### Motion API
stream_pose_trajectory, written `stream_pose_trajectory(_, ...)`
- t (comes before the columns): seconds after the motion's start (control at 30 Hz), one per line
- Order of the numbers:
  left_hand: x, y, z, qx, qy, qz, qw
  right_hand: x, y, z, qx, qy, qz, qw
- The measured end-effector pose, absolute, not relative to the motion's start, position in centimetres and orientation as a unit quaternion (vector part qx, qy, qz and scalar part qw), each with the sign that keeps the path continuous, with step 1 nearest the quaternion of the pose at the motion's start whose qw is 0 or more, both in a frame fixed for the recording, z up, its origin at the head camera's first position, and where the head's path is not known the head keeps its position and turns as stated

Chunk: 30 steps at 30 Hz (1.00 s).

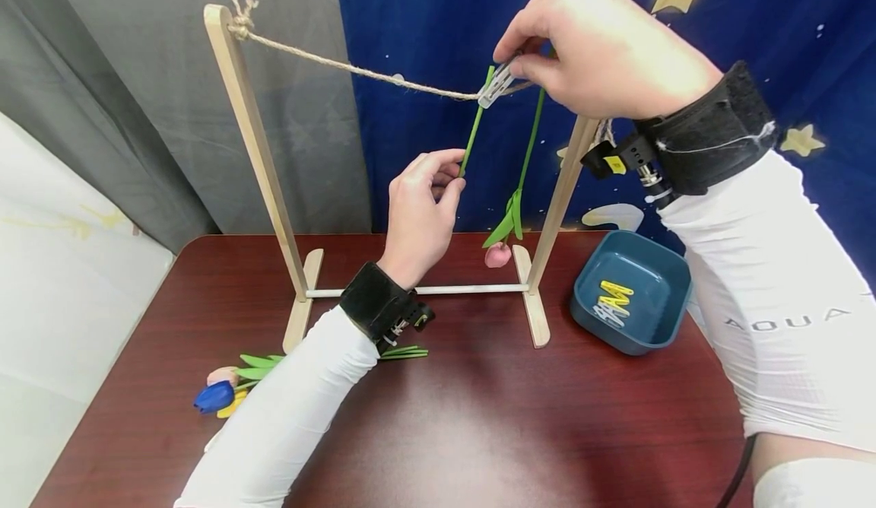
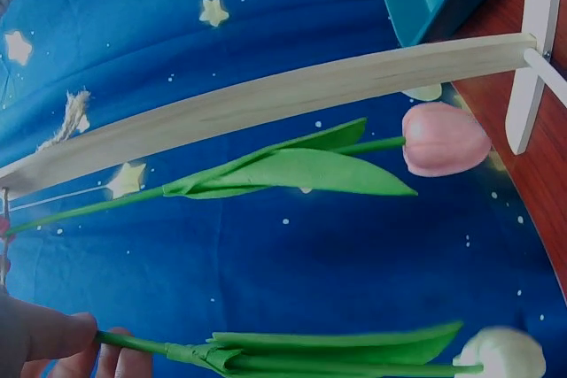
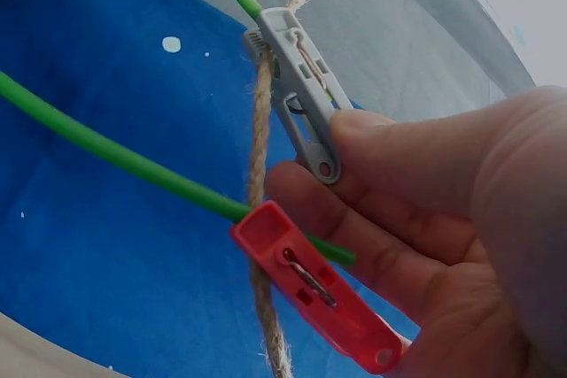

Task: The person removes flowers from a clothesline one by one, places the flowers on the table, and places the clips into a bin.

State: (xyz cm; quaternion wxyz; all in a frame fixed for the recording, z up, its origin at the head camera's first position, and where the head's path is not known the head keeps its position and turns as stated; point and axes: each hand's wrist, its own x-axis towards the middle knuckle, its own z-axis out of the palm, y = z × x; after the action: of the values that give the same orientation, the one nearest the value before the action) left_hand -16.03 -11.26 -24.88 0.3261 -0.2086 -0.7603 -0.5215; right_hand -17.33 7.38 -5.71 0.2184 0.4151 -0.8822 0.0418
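Observation:
A wooden rack (image 1: 253, 143) carries a twine line (image 1: 356, 69). My right hand (image 1: 516, 63) pinches a grey clothespin (image 1: 496, 86) on the line, over the top of a green stem (image 1: 474, 131). In the right wrist view the grey clothespin (image 3: 297, 90) clamps twine (image 3: 260, 148) and stem together, and a red clothespin (image 3: 319, 285) holds a second stem (image 3: 115, 161) beside it. My left hand (image 1: 457, 177) pinches the first stem lower down; its white tulip (image 2: 500, 353) shows only in the left wrist view. A pink tulip (image 1: 498, 255) hangs head down from the second stem.
A blue bowl (image 1: 657, 272) with yellow and white clothespins (image 1: 612, 303) sits right of the rack on the dark red table (image 1: 479, 417). Several loose tulips (image 1: 226, 390) lie at the front left. A starry blue cloth (image 1: 438, 36) hangs behind.

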Motion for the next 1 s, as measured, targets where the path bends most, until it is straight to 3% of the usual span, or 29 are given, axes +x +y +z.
stream_pose_trajectory(1.0,-13.5,-14.0,-25.0,-0.219,-0.774,-0.471,0.362,-15.2,9.5,-5.9,0.383,-0.876,0.065,0.287)
